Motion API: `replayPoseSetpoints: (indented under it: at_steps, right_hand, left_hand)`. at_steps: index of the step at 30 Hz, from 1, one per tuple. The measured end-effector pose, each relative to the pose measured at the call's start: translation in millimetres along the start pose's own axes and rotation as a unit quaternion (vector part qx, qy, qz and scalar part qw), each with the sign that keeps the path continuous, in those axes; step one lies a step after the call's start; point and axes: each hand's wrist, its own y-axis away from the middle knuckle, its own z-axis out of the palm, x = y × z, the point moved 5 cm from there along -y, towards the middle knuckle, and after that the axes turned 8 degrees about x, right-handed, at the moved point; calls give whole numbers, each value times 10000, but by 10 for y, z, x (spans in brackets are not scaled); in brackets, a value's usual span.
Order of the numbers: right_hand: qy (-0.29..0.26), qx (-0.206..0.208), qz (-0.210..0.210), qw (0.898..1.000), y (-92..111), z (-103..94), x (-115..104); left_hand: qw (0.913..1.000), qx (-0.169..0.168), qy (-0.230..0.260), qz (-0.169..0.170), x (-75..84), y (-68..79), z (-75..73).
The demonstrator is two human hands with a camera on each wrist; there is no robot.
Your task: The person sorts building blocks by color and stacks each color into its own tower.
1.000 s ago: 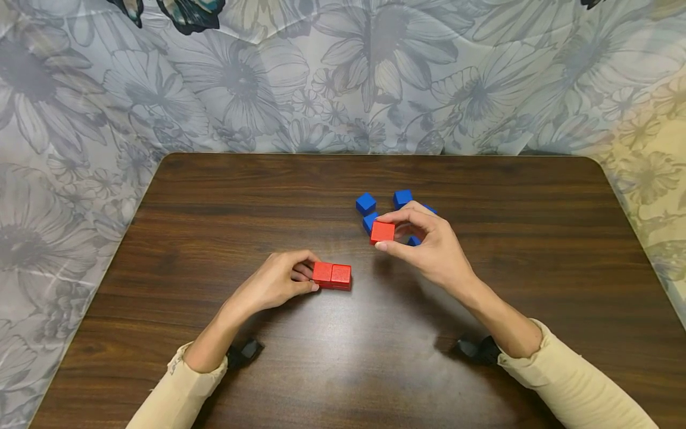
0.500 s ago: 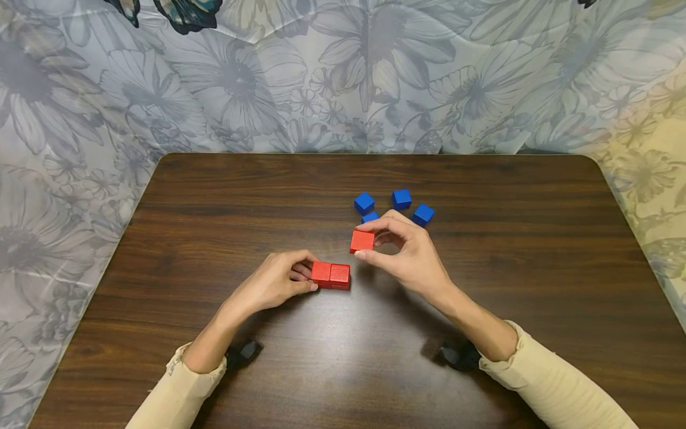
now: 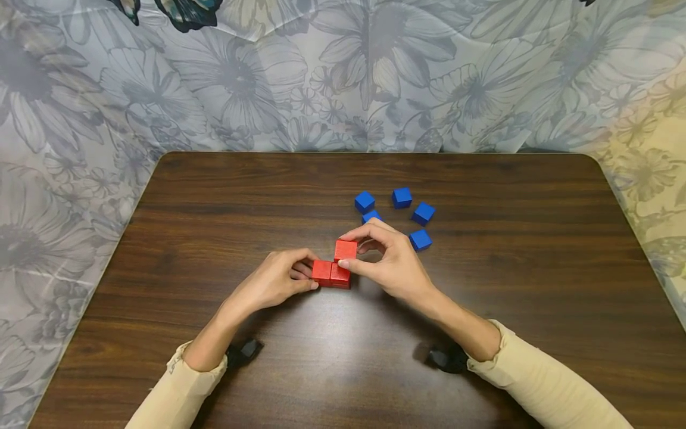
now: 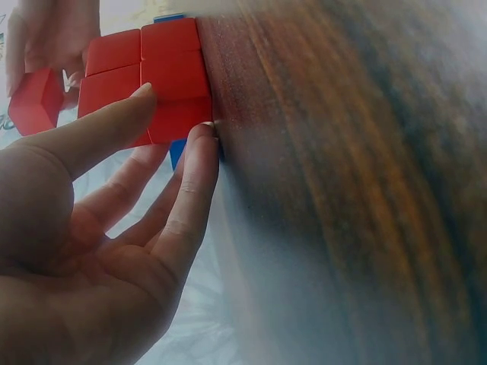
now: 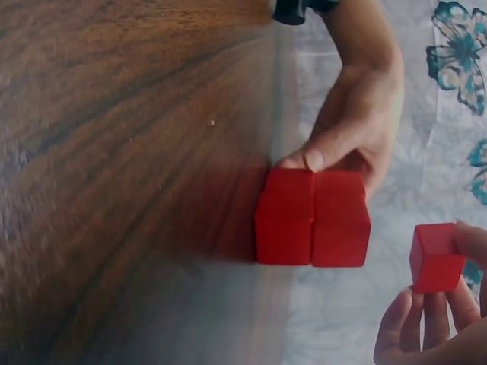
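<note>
A stack of red cubes (image 3: 322, 271), two wide and two high, stands on the table; the left wrist view shows its side face (image 4: 112, 55). My left hand (image 3: 281, 279) holds the stack at its left end, the thumb on the near side and fingers on the far side. Between thumb and fingers, my right hand (image 3: 393, 262) pinches another red cube (image 3: 345, 249). In the right wrist view this held cube (image 5: 437, 262) hangs above the stack, with a gap between them. From the head it partly covers the stack's right column.
Several blue cubes (image 3: 402, 198) lie loosely grouped beyond my right hand, one partly hidden behind its fingers. The dark wooden table (image 3: 241, 196) ends at a floral cloth (image 3: 343, 77) at the back.
My right hand has carried the red cube left and nearer, from beside the blue cubes to over the stack. More blue cubes are now uncovered. The left hand has stayed in place.
</note>
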Motion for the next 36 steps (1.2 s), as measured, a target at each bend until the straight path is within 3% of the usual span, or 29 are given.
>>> replayPoseSetpoints:
  at_steps: [36]
  right_hand:
    - [516,-319,71,9981,87,251,181]
  left_hand:
    - [10000,-9,22,95,13,4,-6]
